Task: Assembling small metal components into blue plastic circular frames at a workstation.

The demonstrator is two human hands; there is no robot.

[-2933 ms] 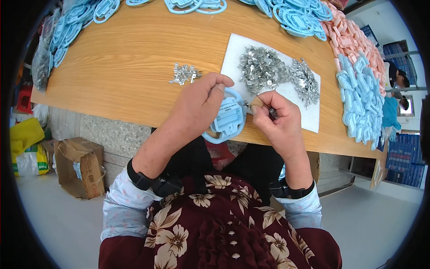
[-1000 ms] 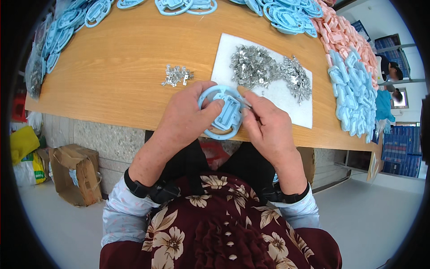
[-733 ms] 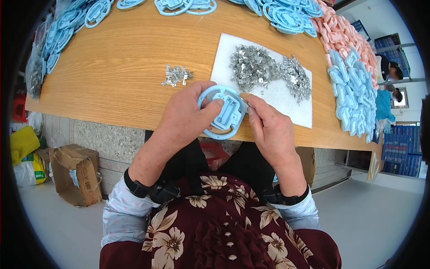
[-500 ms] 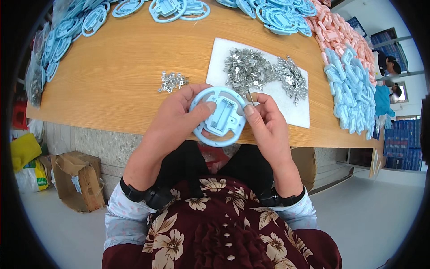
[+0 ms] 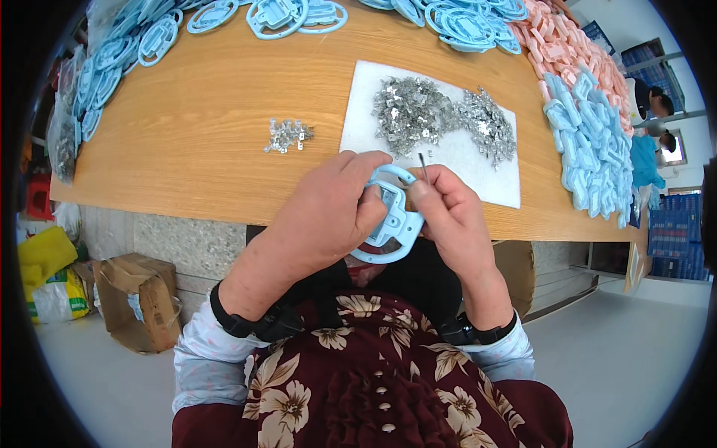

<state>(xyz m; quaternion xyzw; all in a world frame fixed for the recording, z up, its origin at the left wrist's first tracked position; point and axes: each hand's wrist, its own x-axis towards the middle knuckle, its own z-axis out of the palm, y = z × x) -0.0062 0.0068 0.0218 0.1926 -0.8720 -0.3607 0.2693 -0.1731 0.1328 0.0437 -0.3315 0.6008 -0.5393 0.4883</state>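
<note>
A light blue plastic wheel-shaped housing [image 5: 408, 227] with a battery-like compartment in its middle is tilted at the table's front edge. My left hand [image 5: 317, 209] wraps around its left side, thumb over the compartment, hiding much of it. My right hand [image 5: 454, 216] is closed, its thumb at the right rim of the housing. From between its fingers sticks up a thin, dark-tipped metal tool [image 5: 423, 166], whose kind I cannot make out. Beyond my left hand lies a small heap of metal clips [image 5: 287, 136]. Larger piles of silvery metal pieces [image 5: 409, 112] lie on a white foam sheet [image 5: 470, 183].
Similar blue housings [image 5: 467, 30] are heaped along the table's far and left edges. Pink parts [image 5: 560, 48] and blue handle-like parts [image 5: 590, 153] are piled at the right. A torn cardboard box [image 5: 138, 302] stands on the floor at the left.
The housing has been tilted and moved slightly right and nearer to me. My left hand has shifted right, now covering more of it. The thin tool stands more upright.
</note>
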